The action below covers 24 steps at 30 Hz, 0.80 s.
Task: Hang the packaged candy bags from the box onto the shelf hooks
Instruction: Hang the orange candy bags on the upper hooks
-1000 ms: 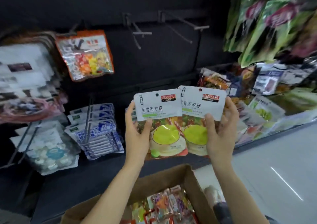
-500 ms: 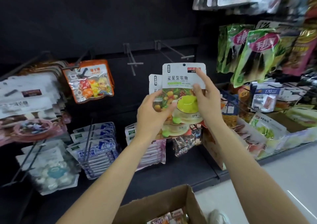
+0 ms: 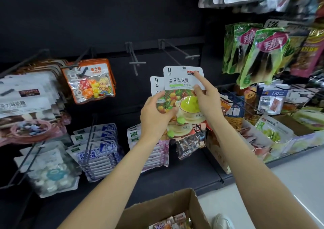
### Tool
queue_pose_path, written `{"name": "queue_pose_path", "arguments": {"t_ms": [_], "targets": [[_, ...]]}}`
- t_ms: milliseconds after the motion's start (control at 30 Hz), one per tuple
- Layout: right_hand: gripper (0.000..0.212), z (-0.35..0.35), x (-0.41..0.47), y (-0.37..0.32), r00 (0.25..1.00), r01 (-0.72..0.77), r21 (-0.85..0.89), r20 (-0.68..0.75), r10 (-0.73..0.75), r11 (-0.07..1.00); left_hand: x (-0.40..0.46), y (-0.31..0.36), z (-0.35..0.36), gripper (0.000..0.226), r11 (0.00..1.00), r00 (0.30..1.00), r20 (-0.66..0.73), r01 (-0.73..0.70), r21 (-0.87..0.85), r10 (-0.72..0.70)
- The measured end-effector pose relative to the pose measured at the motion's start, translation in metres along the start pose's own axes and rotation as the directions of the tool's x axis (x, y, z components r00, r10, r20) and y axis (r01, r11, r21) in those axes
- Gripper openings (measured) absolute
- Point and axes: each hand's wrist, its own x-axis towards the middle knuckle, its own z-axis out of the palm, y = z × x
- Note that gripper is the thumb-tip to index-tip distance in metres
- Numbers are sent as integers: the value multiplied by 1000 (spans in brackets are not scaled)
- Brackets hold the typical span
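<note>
Both hands pinch the upright candy bags [image 3: 182, 95], left hand [image 3: 155, 116] at their lower left, right hand [image 3: 206, 98] at the front bag's right edge, its punched hole lying just below and left of the empty hook [image 3: 192, 56].

Two candy bags [image 3: 182, 88] overlap in the middle, the front one to the right of the rear one [image 3: 156, 86], held up before the back panel [image 3: 105, 18]. The left hand [image 3: 156, 116] is at their lower left, the right hand [image 3: 206, 98] on the front bag's right side. Two bare hooks [image 3: 136, 62] jut above them, the right hook [image 3: 191, 56] just above the front bag's top. The box [image 3: 168, 209] sits below, between the forearms, with more bags inside.
</note>
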Motion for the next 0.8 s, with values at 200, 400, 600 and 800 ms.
{"name": "queue_pose_path", "arguments": {"t_ms": [200, 400, 600, 800], "targets": [[46, 25, 39, 6, 999, 37, -284, 28, -30, 958, 12, -18, -13, 36, 992, 999, -40, -7, 126, 12], [55, 41, 54, 21, 1000, 18, -337, -11, -23, 941, 6, -44, -46, 34, 946, 991, 55, -131, 296, 120], [37, 18, 10, 22, 993, 24, -206, -111, -47, 978, -4, -22, -51, 17, 728, 888, 163, -448, 519, 431], [40, -11, -22, -15, 999, -46, 247, 6, 46, 968, 0, 8, -24, 18, 919, 934, 52, -357, 167, 354]]}}
